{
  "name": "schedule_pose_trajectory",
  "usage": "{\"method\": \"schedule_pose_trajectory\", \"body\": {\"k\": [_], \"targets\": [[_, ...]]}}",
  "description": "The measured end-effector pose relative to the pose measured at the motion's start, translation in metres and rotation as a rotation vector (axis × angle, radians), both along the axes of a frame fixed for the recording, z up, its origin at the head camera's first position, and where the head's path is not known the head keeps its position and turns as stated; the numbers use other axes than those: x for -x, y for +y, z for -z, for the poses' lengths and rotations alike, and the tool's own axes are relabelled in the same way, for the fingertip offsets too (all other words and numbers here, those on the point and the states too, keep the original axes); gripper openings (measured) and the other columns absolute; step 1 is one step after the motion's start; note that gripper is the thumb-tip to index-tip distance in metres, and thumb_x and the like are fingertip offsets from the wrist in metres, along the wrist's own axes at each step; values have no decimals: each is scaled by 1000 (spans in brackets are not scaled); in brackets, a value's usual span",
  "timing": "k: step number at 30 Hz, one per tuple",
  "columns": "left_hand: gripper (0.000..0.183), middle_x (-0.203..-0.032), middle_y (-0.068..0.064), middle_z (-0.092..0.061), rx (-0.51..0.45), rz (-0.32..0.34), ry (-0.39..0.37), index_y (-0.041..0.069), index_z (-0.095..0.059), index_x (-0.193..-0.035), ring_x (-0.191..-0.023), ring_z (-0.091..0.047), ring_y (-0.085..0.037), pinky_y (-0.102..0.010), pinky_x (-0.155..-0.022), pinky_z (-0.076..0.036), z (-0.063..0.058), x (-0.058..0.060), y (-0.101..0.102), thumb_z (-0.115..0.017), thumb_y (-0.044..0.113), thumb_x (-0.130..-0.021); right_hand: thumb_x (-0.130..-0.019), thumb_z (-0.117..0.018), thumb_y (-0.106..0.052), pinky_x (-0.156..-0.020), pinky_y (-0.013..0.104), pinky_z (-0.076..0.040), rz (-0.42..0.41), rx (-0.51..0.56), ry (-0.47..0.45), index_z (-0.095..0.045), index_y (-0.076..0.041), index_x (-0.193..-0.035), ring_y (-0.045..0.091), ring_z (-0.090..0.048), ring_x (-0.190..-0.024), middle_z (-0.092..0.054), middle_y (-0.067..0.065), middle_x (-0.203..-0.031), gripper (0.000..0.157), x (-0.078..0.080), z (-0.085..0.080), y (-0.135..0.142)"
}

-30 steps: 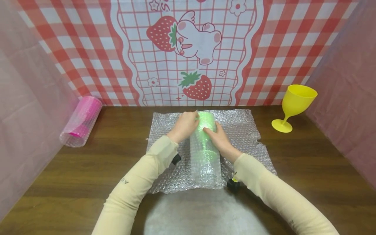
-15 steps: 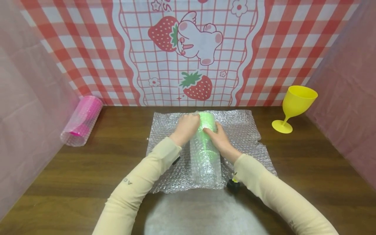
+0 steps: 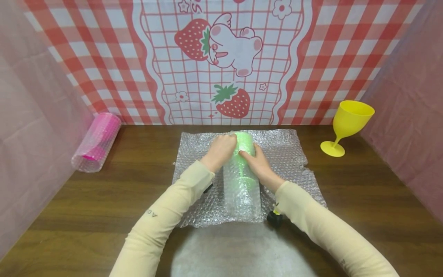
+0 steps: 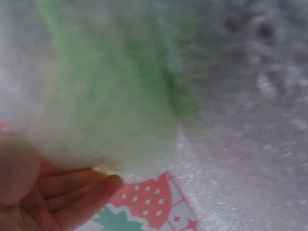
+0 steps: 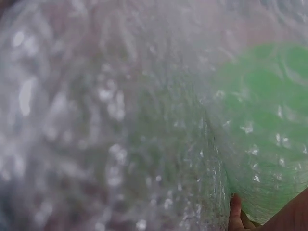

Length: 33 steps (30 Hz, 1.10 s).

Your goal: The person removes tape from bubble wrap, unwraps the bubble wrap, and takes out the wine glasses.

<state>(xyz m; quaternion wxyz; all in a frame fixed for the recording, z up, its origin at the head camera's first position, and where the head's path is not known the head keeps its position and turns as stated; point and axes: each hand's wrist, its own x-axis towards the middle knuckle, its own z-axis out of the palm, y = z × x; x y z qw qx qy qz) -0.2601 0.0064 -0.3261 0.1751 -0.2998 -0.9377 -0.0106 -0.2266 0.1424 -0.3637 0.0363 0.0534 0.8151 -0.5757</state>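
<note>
A green goblet (image 3: pixel 244 143) lies rolled inside bubble wrap (image 3: pixel 242 204), pointing away from me, on a larger spread of bubble wrap (image 3: pixel 280 154). My left hand (image 3: pixel 221 150) holds the wrap at the roll's far left end, fingers bent over the edge. In the left wrist view, the fingers (image 4: pixel 82 192) come close under the blurred wrapped end. My right hand (image 3: pixel 259 165) grips the roll's right side, thumb on top. Only a fingertip and part of that hand show low in the right wrist view, beside the green goblet (image 5: pixel 269 120) under the bubbles.
A pink goblet (image 3: pixel 100 134) rolled in bubble wrap lies at the table's back left. An unwrapped yellow goblet (image 3: pixel 349 121) stands at the back right. Behind the wooden table (image 3: pixel 69 215) hangs a red checked cloth (image 3: pixel 110 69), with pink cloths at both sides.
My left hand has moved slightly right along the roll's far end, its fingers more bent. The right hand and the wrapped green goblet stay nearly in place.
</note>
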Motion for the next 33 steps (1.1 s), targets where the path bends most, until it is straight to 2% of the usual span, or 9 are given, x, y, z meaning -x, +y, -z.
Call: {"method": "schedule_pose_trajectory", "body": {"k": [5,11,15,21,25,29,31,33], "targets": [[15,-87,-10,-67,42,38,-11,0,-64,-97,-71,-64,-20,-24,-62,-54,-5,-1,0,-53,2,-87,-88,-52,-36,-103,45,-34,1,3,2,-8,-8,-145,33,-36,-126,-24,17,-147,77,0,1,1],[14,-84,-8,-68,88,60,114,1,-66,-94,-66,-64,-18,-25,-56,-53,-3,-1,2,-55,3,-86,-88,-53,-37,-96,44,-41,0,26,-10,-9,-10,-146,32,-43,-118,-29,17,-143,77,0,1,0],[14,-81,-9,-68,53,43,156,-2,-65,-93,-63,-64,-19,-25,-55,-53,1,0,3,-54,3,-86,-88,-52,-39,-98,44,-39,1,8,-23,-8,-11,-146,32,-41,-120,-28,16,-144,78,-1,1,0],[14,-78,-10,-67,-9,-3,176,-3,-64,-92,-62,-64,-19,-25,-53,-52,6,1,3,-52,2,-87,-88,-51,-41,-100,45,-37,0,-7,-24,-9,-12,-146,31,-39,-123,-28,15,-144,78,-1,0,0],[18,-76,-13,-67,-63,-52,130,-7,-62,-99,-62,-64,-21,-27,-53,-53,7,3,3,-52,1,-86,-88,-52,-40,-102,45,-35,-2,3,-21,-7,-11,-146,32,-36,-126,-24,15,-147,79,-2,-1,-1],[17,-73,-15,-65,-214,-119,14,-6,-59,-98,-62,-64,-25,-30,-53,-53,9,5,0,-50,5,-88,-88,-50,-43,-106,46,-29,-4,-3,-38,-4,-12,-146,32,-29,-131,-18,14,-150,81,-2,-1,0],[14,-73,-15,-65,-287,-136,-35,-3,-57,-93,-62,-64,-26,-31,-53,-53,10,5,-2,-47,7,-91,-87,-50,-44,-106,47,-28,-8,-3,-56,-3,-13,-146,32,-27,-133,-15,13,-150,82,-2,-1,2],[17,-77,-15,-65,-347,-140,-74,-2,-58,-94,-64,-64,-26,-31,-55,-53,12,5,-4,-45,10,-92,-87,-49,-44,-106,47,-29,-19,6,-67,-2,-13,-146,33,-28,-132,-16,14,-150,82,-2,-1,3]]}}
